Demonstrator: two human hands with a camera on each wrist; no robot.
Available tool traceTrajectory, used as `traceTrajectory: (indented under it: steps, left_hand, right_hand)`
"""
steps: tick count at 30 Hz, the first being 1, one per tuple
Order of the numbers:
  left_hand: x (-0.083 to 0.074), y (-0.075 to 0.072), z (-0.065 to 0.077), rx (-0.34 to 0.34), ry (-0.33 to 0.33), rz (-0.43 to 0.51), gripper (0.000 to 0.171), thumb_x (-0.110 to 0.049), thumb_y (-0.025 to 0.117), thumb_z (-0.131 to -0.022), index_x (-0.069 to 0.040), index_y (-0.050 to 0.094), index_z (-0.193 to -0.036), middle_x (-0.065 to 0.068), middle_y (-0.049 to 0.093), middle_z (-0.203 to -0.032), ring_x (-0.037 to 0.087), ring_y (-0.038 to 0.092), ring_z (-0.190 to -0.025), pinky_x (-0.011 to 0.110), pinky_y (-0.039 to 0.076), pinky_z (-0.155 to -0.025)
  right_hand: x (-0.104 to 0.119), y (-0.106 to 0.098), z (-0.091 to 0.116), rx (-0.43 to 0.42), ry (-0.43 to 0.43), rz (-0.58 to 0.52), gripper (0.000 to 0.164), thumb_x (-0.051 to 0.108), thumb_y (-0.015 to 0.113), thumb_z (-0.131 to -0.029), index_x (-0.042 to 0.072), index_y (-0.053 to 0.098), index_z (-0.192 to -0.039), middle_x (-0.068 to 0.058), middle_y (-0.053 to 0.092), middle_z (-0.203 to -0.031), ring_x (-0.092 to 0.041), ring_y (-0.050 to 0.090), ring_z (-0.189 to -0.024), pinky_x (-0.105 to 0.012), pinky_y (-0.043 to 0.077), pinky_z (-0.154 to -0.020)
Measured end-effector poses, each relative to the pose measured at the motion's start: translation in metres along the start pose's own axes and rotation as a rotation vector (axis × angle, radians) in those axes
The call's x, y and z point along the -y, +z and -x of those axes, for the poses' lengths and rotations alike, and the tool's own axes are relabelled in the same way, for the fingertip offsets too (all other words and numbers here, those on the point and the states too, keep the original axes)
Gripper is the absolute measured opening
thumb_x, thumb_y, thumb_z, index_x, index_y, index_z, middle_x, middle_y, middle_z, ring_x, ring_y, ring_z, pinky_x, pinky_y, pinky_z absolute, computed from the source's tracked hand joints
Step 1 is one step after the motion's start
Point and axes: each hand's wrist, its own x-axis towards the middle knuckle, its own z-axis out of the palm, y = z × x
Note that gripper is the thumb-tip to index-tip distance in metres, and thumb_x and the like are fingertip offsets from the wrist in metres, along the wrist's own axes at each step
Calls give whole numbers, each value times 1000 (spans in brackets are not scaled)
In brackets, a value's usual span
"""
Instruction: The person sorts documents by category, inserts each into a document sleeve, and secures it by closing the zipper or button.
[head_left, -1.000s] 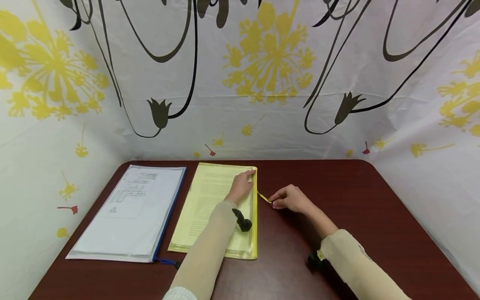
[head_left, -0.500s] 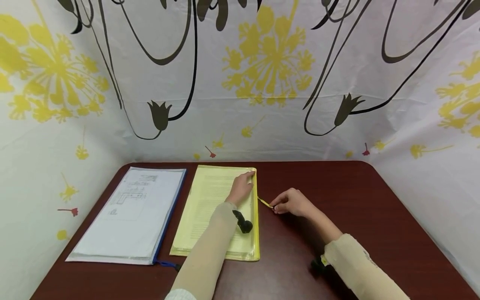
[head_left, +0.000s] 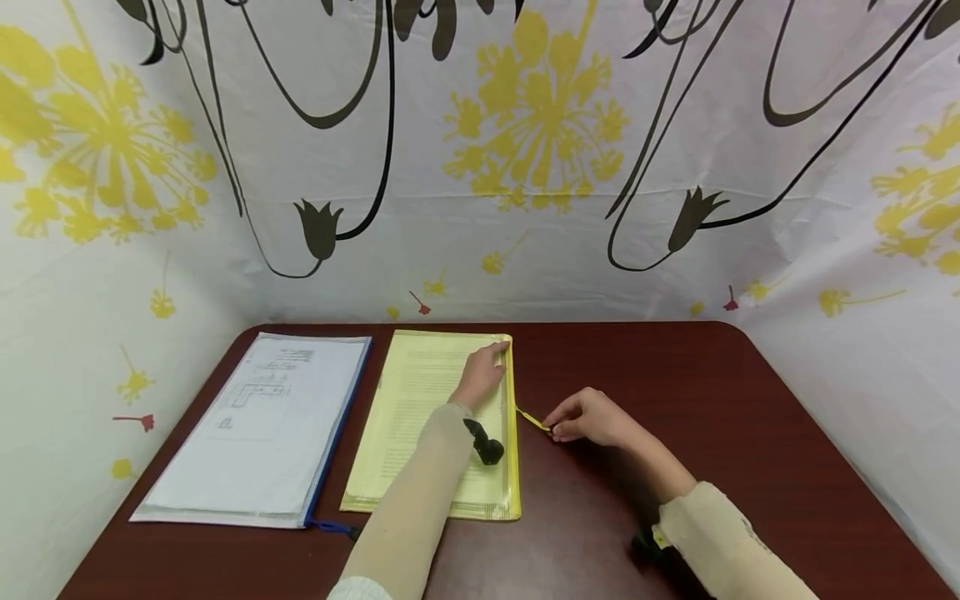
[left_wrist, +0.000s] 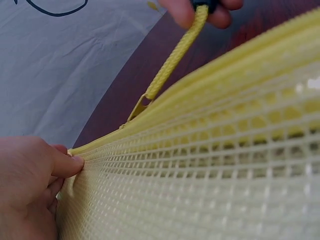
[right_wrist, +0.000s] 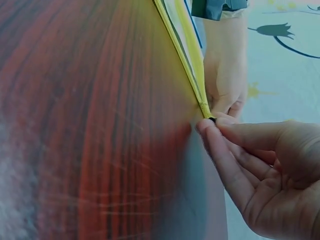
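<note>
A yellow mesh zipper folder with printed paper inside lies on the table. At its far right corner, my left hand pinches the edge between thumb and fingers, as the left wrist view shows. My right hand, off the folder's right side, pinches the dark end of the yellow pull cord. The cord runs taut to the zipper slider on the folder's yellow zip edge. In the right wrist view, the thumb and fingertips mostly cover the cord's end.
A clear folder with a blue zip edge and a drawing inside lies to the left. Its blue pull cord reaches toward my left sleeve. Both lie on a dark red-brown table, with a flower-patterned cloth behind and at the sides.
My right hand has moved nearer and slightly right with the pull cord, and the slider has travelled down the folder's right edge. The left hand has stayed at the corner.
</note>
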Motion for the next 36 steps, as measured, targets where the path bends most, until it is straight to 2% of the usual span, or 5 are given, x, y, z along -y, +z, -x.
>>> traceTrajectory:
  steps: [3,8,15,26,36]
  left_hand:
    - [-1,-1,1,-3,-6,-19,53,1,55,-97,-12,49,-148,9,48,-153,25,62,-92,29,45,-80]
    - [-3,-2,2,1,-13,-19,52,1,55,-98,-12,49,-147,9,48,-154,32,53,-132,34,49,-91]
    - [-4,-2,4,1,-10,-1,52,2,55,-97,-11,49,-147,10,47,-153,31,40,-145,43,42,-115]
    - [-4,-4,3,4,3,-13,55,4,54,-96,-10,48,-148,10,47,-153,31,40,-145,43,36,-119]
    - [-5,-4,5,2,2,-14,55,5,53,-95,-8,47,-148,12,47,-154,32,39,-146,43,34,-120]
  right_hand:
    - [1,2,2,15,-1,-6,15,0,67,-91,-5,75,-103,-16,76,-93,-20,75,-84,-33,63,-75]
    - [4,4,7,45,2,-18,14,-2,67,-90,-5,76,-101,-16,76,-91,-20,75,-81,-34,63,-74]
    - [6,8,16,129,-6,-48,14,-3,66,-90,-6,75,-100,-16,76,-91,-18,74,-80,-34,63,-74]
    - [13,14,30,274,-25,-22,12,-1,71,-86,-1,78,-96,-15,77,-84,-15,73,-75,-28,61,-68]
    - [18,21,42,492,-67,-96,14,-4,70,-83,-4,78,-95,-22,76,-85,-9,70,-72,-21,58,-67]
